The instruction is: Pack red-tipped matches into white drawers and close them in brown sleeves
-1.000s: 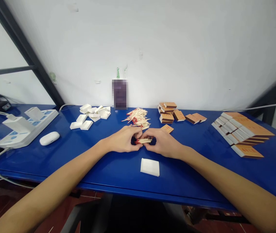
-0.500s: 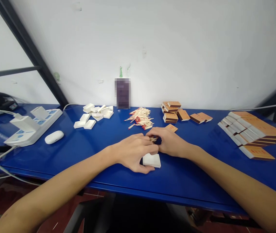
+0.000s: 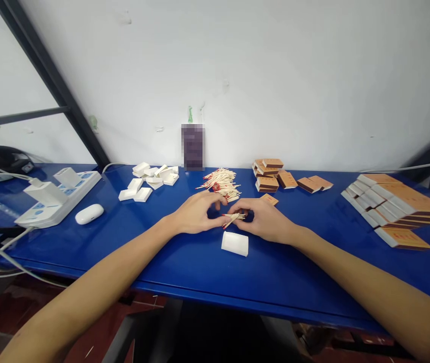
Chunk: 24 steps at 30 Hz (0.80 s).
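Observation:
A small bunch of matches (image 3: pixel 234 218) with red heads lies between the fingers of my right hand (image 3: pixel 262 219), which is closed on it. My left hand (image 3: pixel 200 212) is curved beside it, thumb tip at the red heads and the other fingers raised apart from the thumb. Just below both hands an open white tray (image 3: pixel 235 243) rests on the blue table. Behind the hands is a loose pile of matches (image 3: pixel 220 180). An orange matchbox cover (image 3: pixel 269 199) lies behind my right hand, partly hidden by it.
White trays (image 3: pixel 142 194) lie scattered at the back left. Orange covers (image 3: pixel 267 183) are piled behind my right hand, and stacked matchboxes (image 3: pixel 400 196) stand at the right. A white case (image 3: pixel 89 214) and a power strip (image 3: pixel 59 201) sit at the left.
My left hand has moved up and away from the white tray, uncovering it, and its thumb is now at the matches. More of the bunch in my right hand shows.

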### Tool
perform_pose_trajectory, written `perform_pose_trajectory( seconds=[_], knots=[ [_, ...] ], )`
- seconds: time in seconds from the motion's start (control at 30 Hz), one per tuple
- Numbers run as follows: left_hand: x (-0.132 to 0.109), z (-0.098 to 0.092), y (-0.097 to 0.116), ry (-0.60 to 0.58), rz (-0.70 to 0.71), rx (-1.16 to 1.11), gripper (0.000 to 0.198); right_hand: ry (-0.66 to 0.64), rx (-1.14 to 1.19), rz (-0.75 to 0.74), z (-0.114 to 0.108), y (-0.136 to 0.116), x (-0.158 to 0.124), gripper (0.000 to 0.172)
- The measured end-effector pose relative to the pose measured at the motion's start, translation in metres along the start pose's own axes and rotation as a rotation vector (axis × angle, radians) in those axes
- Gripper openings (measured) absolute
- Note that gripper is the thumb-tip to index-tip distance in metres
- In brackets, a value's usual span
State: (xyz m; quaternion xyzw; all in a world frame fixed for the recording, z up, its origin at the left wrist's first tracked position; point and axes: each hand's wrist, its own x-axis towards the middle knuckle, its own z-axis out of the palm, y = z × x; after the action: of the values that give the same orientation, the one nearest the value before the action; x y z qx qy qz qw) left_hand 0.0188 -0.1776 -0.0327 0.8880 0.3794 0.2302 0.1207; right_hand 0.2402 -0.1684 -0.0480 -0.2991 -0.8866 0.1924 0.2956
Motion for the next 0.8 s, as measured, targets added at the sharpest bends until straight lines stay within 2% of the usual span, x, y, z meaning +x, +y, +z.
perform_pose_trajectory(
  seconds=[0.17, 0.3, 0.5, 0.67, 0.8],
  knots=[
    [0.003, 0.009, 0.002, -0.023, -0.022, -0.011, 0.041, 0.004, 0.029, 0.026, 0.0, -0.001, 0.0, 0.012],
    [0.005, 0.012, 0.001, -0.014, -0.005, 0.006, 0.032, -0.002, 0.048, 0.047, 0.0, -0.001, 0.0, 0.012],
    [0.004, 0.009, 0.0, 0.008, 0.021, 0.051, 0.022, -0.026, 0.081, 0.072, 0.0, -0.003, 0.0, 0.015],
    [0.004, 0.005, 0.003, -0.035, 0.083, 0.174, 0.016, -0.014, 0.052, 0.098, -0.002, -0.003, 0.0, 0.015],
    [0.004, 0.003, 0.003, -0.047, 0.113, 0.18, 0.012, 0.013, 0.027, 0.1, -0.006, -0.006, 0.001, 0.014]
  ],
)
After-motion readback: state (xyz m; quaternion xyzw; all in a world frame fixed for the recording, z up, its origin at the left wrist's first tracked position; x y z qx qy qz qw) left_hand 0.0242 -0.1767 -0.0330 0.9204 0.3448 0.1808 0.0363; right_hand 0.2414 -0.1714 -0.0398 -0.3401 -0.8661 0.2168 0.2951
